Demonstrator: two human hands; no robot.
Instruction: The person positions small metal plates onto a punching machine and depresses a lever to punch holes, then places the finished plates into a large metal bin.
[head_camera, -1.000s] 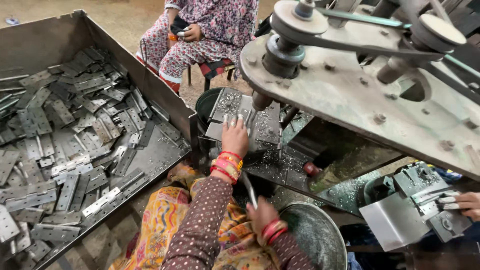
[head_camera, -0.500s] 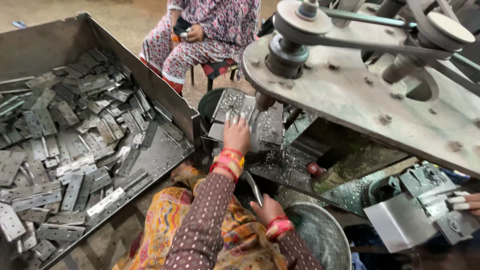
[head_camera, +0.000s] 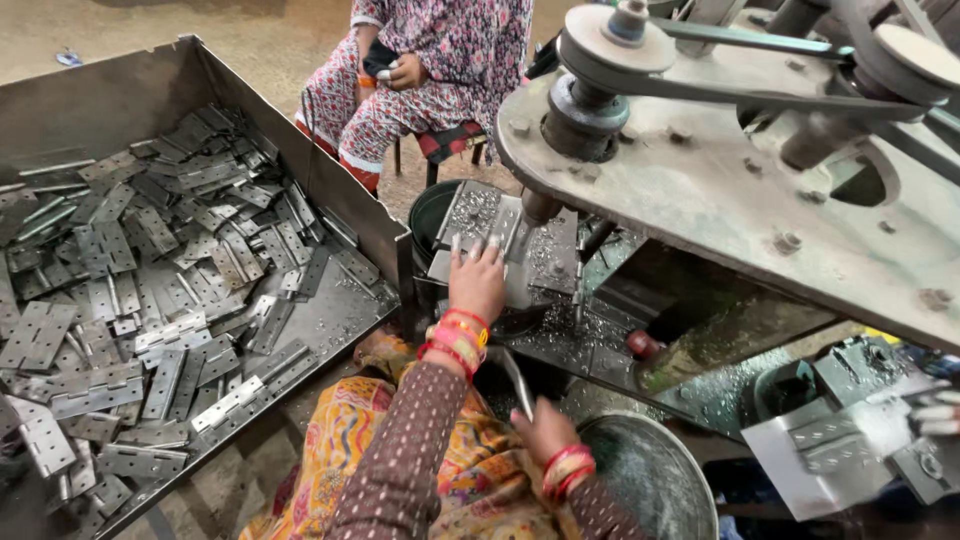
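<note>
Two hands at a drill press. Left hand (head_camera: 478, 280) lies flat, fingers spread, on a metal plate (head_camera: 520, 240) under the spindle (head_camera: 541, 206); plate sits on the press bench (head_camera: 580, 335), which is covered in shavings. Right hand (head_camera: 543, 430) is closed around a lever handle (head_camera: 512, 372), low and near the body. Red and gold bangles (head_camera: 455, 335) on both wrists. Steel bowl (head_camera: 640, 475) just right of the right hand. Big tray (head_camera: 230, 95) on the left, full of loose grey hinges (head_camera: 150, 300), well apart from both hands. Pulley (head_camera: 615, 45) and belt (head_camera: 790, 100) on a heavy plate overhead. Dark bucket (head_camera: 430, 215) behind the metal plate. Another person in floral clothes (head_camera: 440, 70) sits on a stool at the back, hands in lap. At the right edge, other fingers (head_camera: 935, 412) touch a second hinge piece (head_camera: 850, 435) on a jig; whose they are, cannot tell.
</note>
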